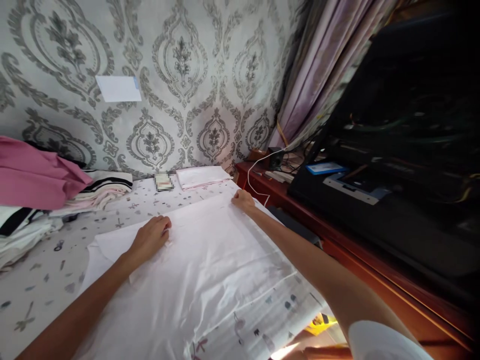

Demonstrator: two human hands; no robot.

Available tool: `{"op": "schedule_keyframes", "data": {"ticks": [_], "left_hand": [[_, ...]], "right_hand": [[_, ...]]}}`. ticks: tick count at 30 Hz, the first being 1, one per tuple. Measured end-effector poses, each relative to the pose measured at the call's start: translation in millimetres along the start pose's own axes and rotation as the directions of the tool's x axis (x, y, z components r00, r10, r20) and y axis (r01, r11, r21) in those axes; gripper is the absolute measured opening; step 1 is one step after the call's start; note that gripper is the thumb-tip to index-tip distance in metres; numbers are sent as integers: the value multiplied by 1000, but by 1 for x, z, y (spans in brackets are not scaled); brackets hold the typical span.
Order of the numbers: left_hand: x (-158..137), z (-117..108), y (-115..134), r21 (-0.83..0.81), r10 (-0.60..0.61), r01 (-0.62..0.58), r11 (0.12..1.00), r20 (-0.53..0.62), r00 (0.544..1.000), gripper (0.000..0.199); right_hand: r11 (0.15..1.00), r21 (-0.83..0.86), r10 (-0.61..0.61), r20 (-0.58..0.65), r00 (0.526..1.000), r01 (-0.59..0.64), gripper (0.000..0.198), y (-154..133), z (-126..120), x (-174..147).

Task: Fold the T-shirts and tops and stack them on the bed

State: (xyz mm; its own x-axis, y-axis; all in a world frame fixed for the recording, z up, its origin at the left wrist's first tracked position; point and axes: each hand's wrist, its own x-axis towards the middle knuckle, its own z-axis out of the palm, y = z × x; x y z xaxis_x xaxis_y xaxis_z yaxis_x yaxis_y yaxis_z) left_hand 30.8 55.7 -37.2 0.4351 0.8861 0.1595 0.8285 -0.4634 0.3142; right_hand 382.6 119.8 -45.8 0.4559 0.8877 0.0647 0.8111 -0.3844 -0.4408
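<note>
A white garment (210, 250) lies spread and slightly creased over a bed with a patterned sheet (48, 280). A flap like a sleeve (103, 250) shows at its left side. My left hand (152, 235) rests on the garment's left part, its curled fingers pinching the cloth. At the far right corner my right hand (244, 200) is closed on the garment's edge; its fingertips are partly hidden. Just beyond the cloth, near the wall, lies a folded white piece with a pink edge (204, 177).
Pink cloth (41, 175) and folded striped clothes (105, 187) are piled at the left. A small blurred item (163, 181) lies by the wall. On the right stands a reddish wooden cabinet (262, 182) with a large black panel (393, 165) and a white cable (250, 175).
</note>
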Motion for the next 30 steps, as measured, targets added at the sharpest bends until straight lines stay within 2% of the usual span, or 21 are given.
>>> {"op": "schedule_keyframes", "data": {"ticks": [5, 12, 16, 18, 20, 21, 23, 25, 26, 27, 30], "left_hand": [[2, -1, -11, -136, 2, -6, 991, -28, 1000, 17], [5, 1, -21, -270, -4, 1, 963, -10, 1000, 24], [4, -2, -20, -322, -4, 4, 947, 1, 1000, 22], [3, -2, -20, -335, 22, -29, 942, -23, 999, 24], [0, 0, -20, -324, 64, -86, 942, -79, 995, 32], [-1, 1, -21, -311, 85, -112, 944, -100, 991, 35], [-4, 6, -22, -280, 119, -141, 950, -94, 988, 41], [-8, 11, -24, -237, 145, -151, 960, -41, 989, 45], [-9, 14, -25, -209, 161, -160, 965, -13, 987, 48], [-11, 16, -26, -180, 177, -172, 968, 11, 984, 50], [-13, 19, -28, -125, 225, -218, 968, 48, 973, 53]], "right_hand": [[998, 18, -56, -21, 998, 56, 13, 2, -9, -5], [999, -10, -49, 4, 999, 49, 21, 10, -10, -6], [988, -48, -150, -46, 988, 147, 33, 7, -10, -15], [962, -50, -273, -58, 960, 270, 38, -1, -6, -23], [906, -32, -423, -26, 906, 422, 39, -12, 3, -33], [863, -12, -505, 16, 863, 505, 38, -17, 9, -38], [753, 40, -655, 135, 743, 657, 41, -25, 23, -43], [675, 73, -725, 251, 641, 734, 51, -27, 34, -39], [666, 70, -725, 294, 622, 743, 56, -27, 38, -34], [677, 51, -707, 324, 629, 734, 59, -25, 40, -26], [737, -36, -618, 366, 695, 675, 60, -19, 40, 3]]}}
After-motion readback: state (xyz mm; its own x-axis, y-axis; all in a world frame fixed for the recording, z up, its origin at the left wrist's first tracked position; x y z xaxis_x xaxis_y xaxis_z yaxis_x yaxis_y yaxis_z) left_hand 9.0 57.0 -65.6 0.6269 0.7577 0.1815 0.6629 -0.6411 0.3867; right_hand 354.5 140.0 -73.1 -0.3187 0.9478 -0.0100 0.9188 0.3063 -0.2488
